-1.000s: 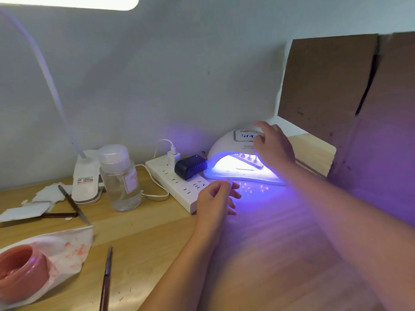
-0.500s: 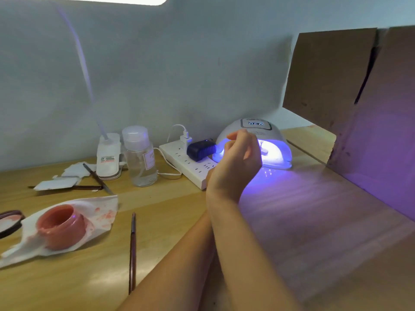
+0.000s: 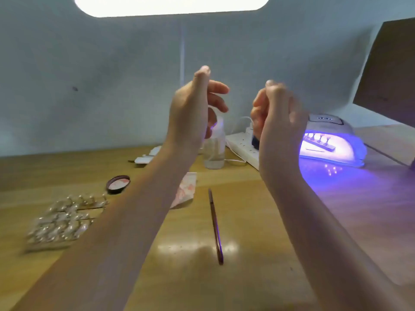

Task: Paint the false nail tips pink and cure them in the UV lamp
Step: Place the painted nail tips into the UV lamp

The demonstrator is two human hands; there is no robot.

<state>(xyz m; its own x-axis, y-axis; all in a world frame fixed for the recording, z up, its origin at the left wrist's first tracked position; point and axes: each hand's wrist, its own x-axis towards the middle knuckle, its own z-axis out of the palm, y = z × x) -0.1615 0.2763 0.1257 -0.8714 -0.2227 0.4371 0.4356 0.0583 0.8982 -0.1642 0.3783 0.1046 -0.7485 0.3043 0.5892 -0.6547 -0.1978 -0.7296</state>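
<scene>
The white UV lamp [image 3: 330,126] stands at the right rear of the desk and glows violet. Inside it a holder strip with several nail tips [image 3: 317,141] lies under the light. A thin nail brush [image 3: 215,225] lies on the desk between my forearms. Both hands are raised in the air, palms facing each other, and hold nothing. My left hand [image 3: 193,108] has its fingers relaxed and partly spread. My right hand [image 3: 277,113] has its fingers loosely curled. The pink polish pot is out of sight behind my left arm.
Several clear nail-tip holders [image 3: 62,221] lie at the left, blurred. A round lid [image 3: 118,184] and a pink-stained tissue [image 3: 186,191] lie near my left forearm. A clear bottle [image 3: 214,153] and a power strip [image 3: 241,147] stand behind my hands. Cardboard [image 3: 388,70] rises at the right.
My right hand has left the lamp's top and both hands have risen off the desk into the air. The view has swung left, bringing the nail-tip holders in.
</scene>
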